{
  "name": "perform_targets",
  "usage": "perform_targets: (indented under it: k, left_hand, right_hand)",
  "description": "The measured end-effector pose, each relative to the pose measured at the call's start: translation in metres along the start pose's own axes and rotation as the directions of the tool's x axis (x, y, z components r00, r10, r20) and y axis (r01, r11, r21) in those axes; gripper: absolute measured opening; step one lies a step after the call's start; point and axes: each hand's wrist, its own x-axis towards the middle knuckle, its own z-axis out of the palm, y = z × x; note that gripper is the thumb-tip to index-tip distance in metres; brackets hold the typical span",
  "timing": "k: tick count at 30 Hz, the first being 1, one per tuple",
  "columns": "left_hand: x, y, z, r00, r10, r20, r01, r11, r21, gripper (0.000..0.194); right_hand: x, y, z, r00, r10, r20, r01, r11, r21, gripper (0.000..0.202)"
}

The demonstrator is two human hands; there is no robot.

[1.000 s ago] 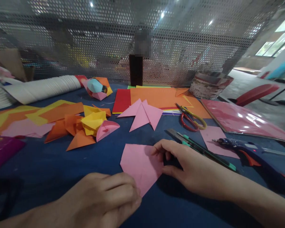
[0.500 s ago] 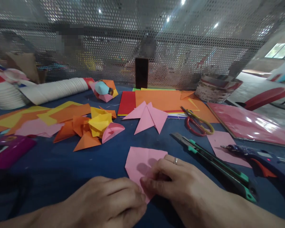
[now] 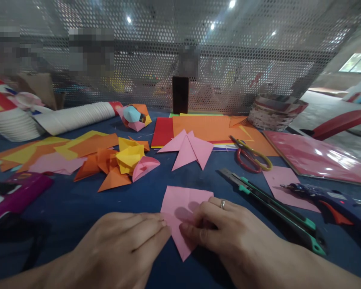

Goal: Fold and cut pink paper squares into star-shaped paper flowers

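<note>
Blue tabletop (image 3: 87, 202), toward near edge: pink paper (image 3: 175, 200) apparently part-folded (pointed pink pieces (image 3: 183, 152) beyond already folded); right hand (image 3: 228, 224) pinching it, left hand (image 3: 120, 241) alongside, grip unclear.

No legible txt or nos.

Your left hand (image 3: 123, 241) moved from bottom tip of pink paper (image 3: 174, 202) to its left edge, tip now uncovered; your right hand (image 3: 228, 226) farther in than second ago

folded pink sheet (image 3: 175, 208): matt paper | cutter blade (image 3: 229, 176): metal | pink packet (image 3: 315, 154): glossy plastic | perforated screen (image 3: 150, 54): metal
</note>
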Motion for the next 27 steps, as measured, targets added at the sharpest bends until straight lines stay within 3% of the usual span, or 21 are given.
perform_targets:
  k: [8,14,18,23,24,27]
  left_hand:
    - [0.002,-0.008,0.001,0.996,0.032,0.082,-0.034,0.999,0.017,0.034]
    - [-0.002,-0.006,0.004,0.992,0.125,-0.011,-0.123,0.987,0.107,0.034]
    - [-0.005,0.001,0.014,0.976,0.218,-0.026,-0.217,0.975,0.053,0.033]
    - [0.002,0.002,0.012,0.984,0.166,-0.059,-0.157,0.979,0.132,0.030]
    - [0.005,0.001,0.009,0.990,0.143,0.001,-0.141,0.979,0.149,0.029]
    - [0.014,-0.002,0.001,0.985,0.173,0.009,-0.171,0.966,0.192,0.034]
  right_hand:
    - [0.002,0.000,0.000,1.000,-0.015,-0.011,0.015,1.000,0.017,0.045]
    - [0.001,0.000,0.002,1.000,0.024,-0.015,-0.024,0.999,-0.032,0.032]
    - [0.000,-0.001,0.005,0.999,0.028,-0.019,-0.029,0.999,-0.029,0.032]
    - [0.001,-0.003,0.003,0.997,0.061,-0.038,-0.062,0.998,-0.024,0.030]
    - [0.002,-0.004,0.002,0.998,0.059,-0.036,-0.060,0.998,-0.023,0.032]
    - [0.001,-0.005,-0.002,0.999,0.039,-0.026,-0.040,0.999,-0.014,0.035]
